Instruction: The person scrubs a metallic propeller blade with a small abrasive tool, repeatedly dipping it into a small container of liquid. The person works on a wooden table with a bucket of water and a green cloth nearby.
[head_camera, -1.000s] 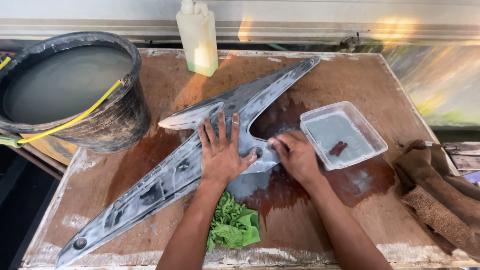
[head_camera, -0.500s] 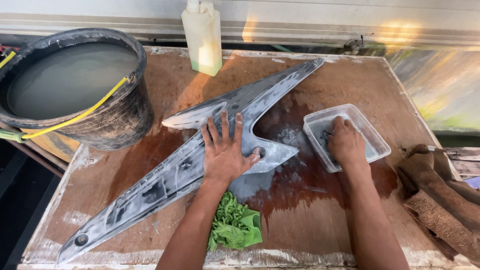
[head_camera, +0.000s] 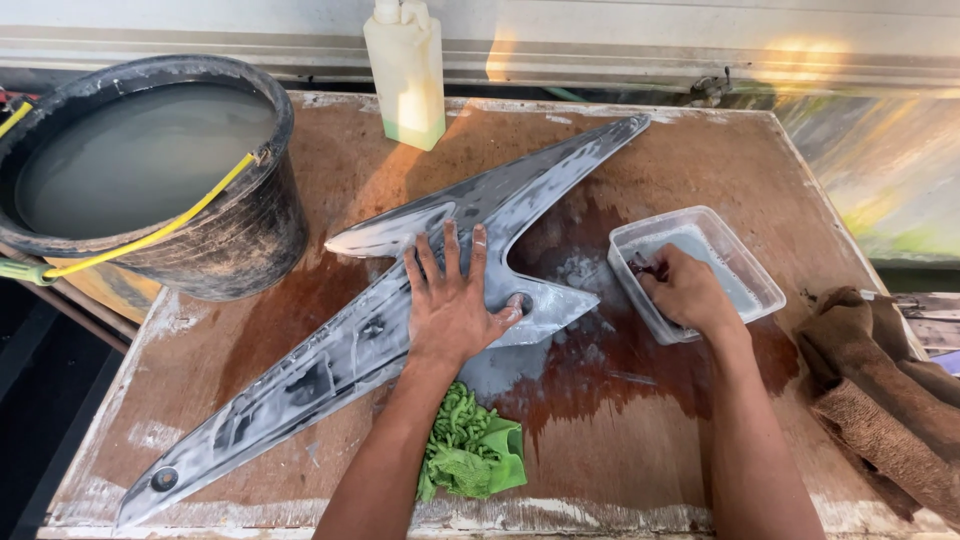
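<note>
A long grey pointed plastic panel (head_camera: 330, 370), wet and smeared with white residue, lies diagonally across the wet wooden table (head_camera: 700, 150). My left hand (head_camera: 455, 300) presses flat on its middle, fingers spread. My right hand (head_camera: 690, 295) reaches into a clear rectangular plastic tub (head_camera: 745, 265) of cloudy water to the right of the panel. Its fingertips close on a small dark reddish piece (head_camera: 642, 268) at the tub's near-left corner.
A black bucket (head_camera: 230, 240) of murky water with a yellow handle stands at the table's left. A pale plastic bottle (head_camera: 405, 75) stands at the back edge. A green cloth (head_camera: 470, 450) lies under my left forearm. Brown towels (head_camera: 880, 390) are piled at the right edge.
My right hand left the panel, went into the tub, and has now pulled back to the tub's near-left corner onto the dark piece. My left hand stays on the panel.
</note>
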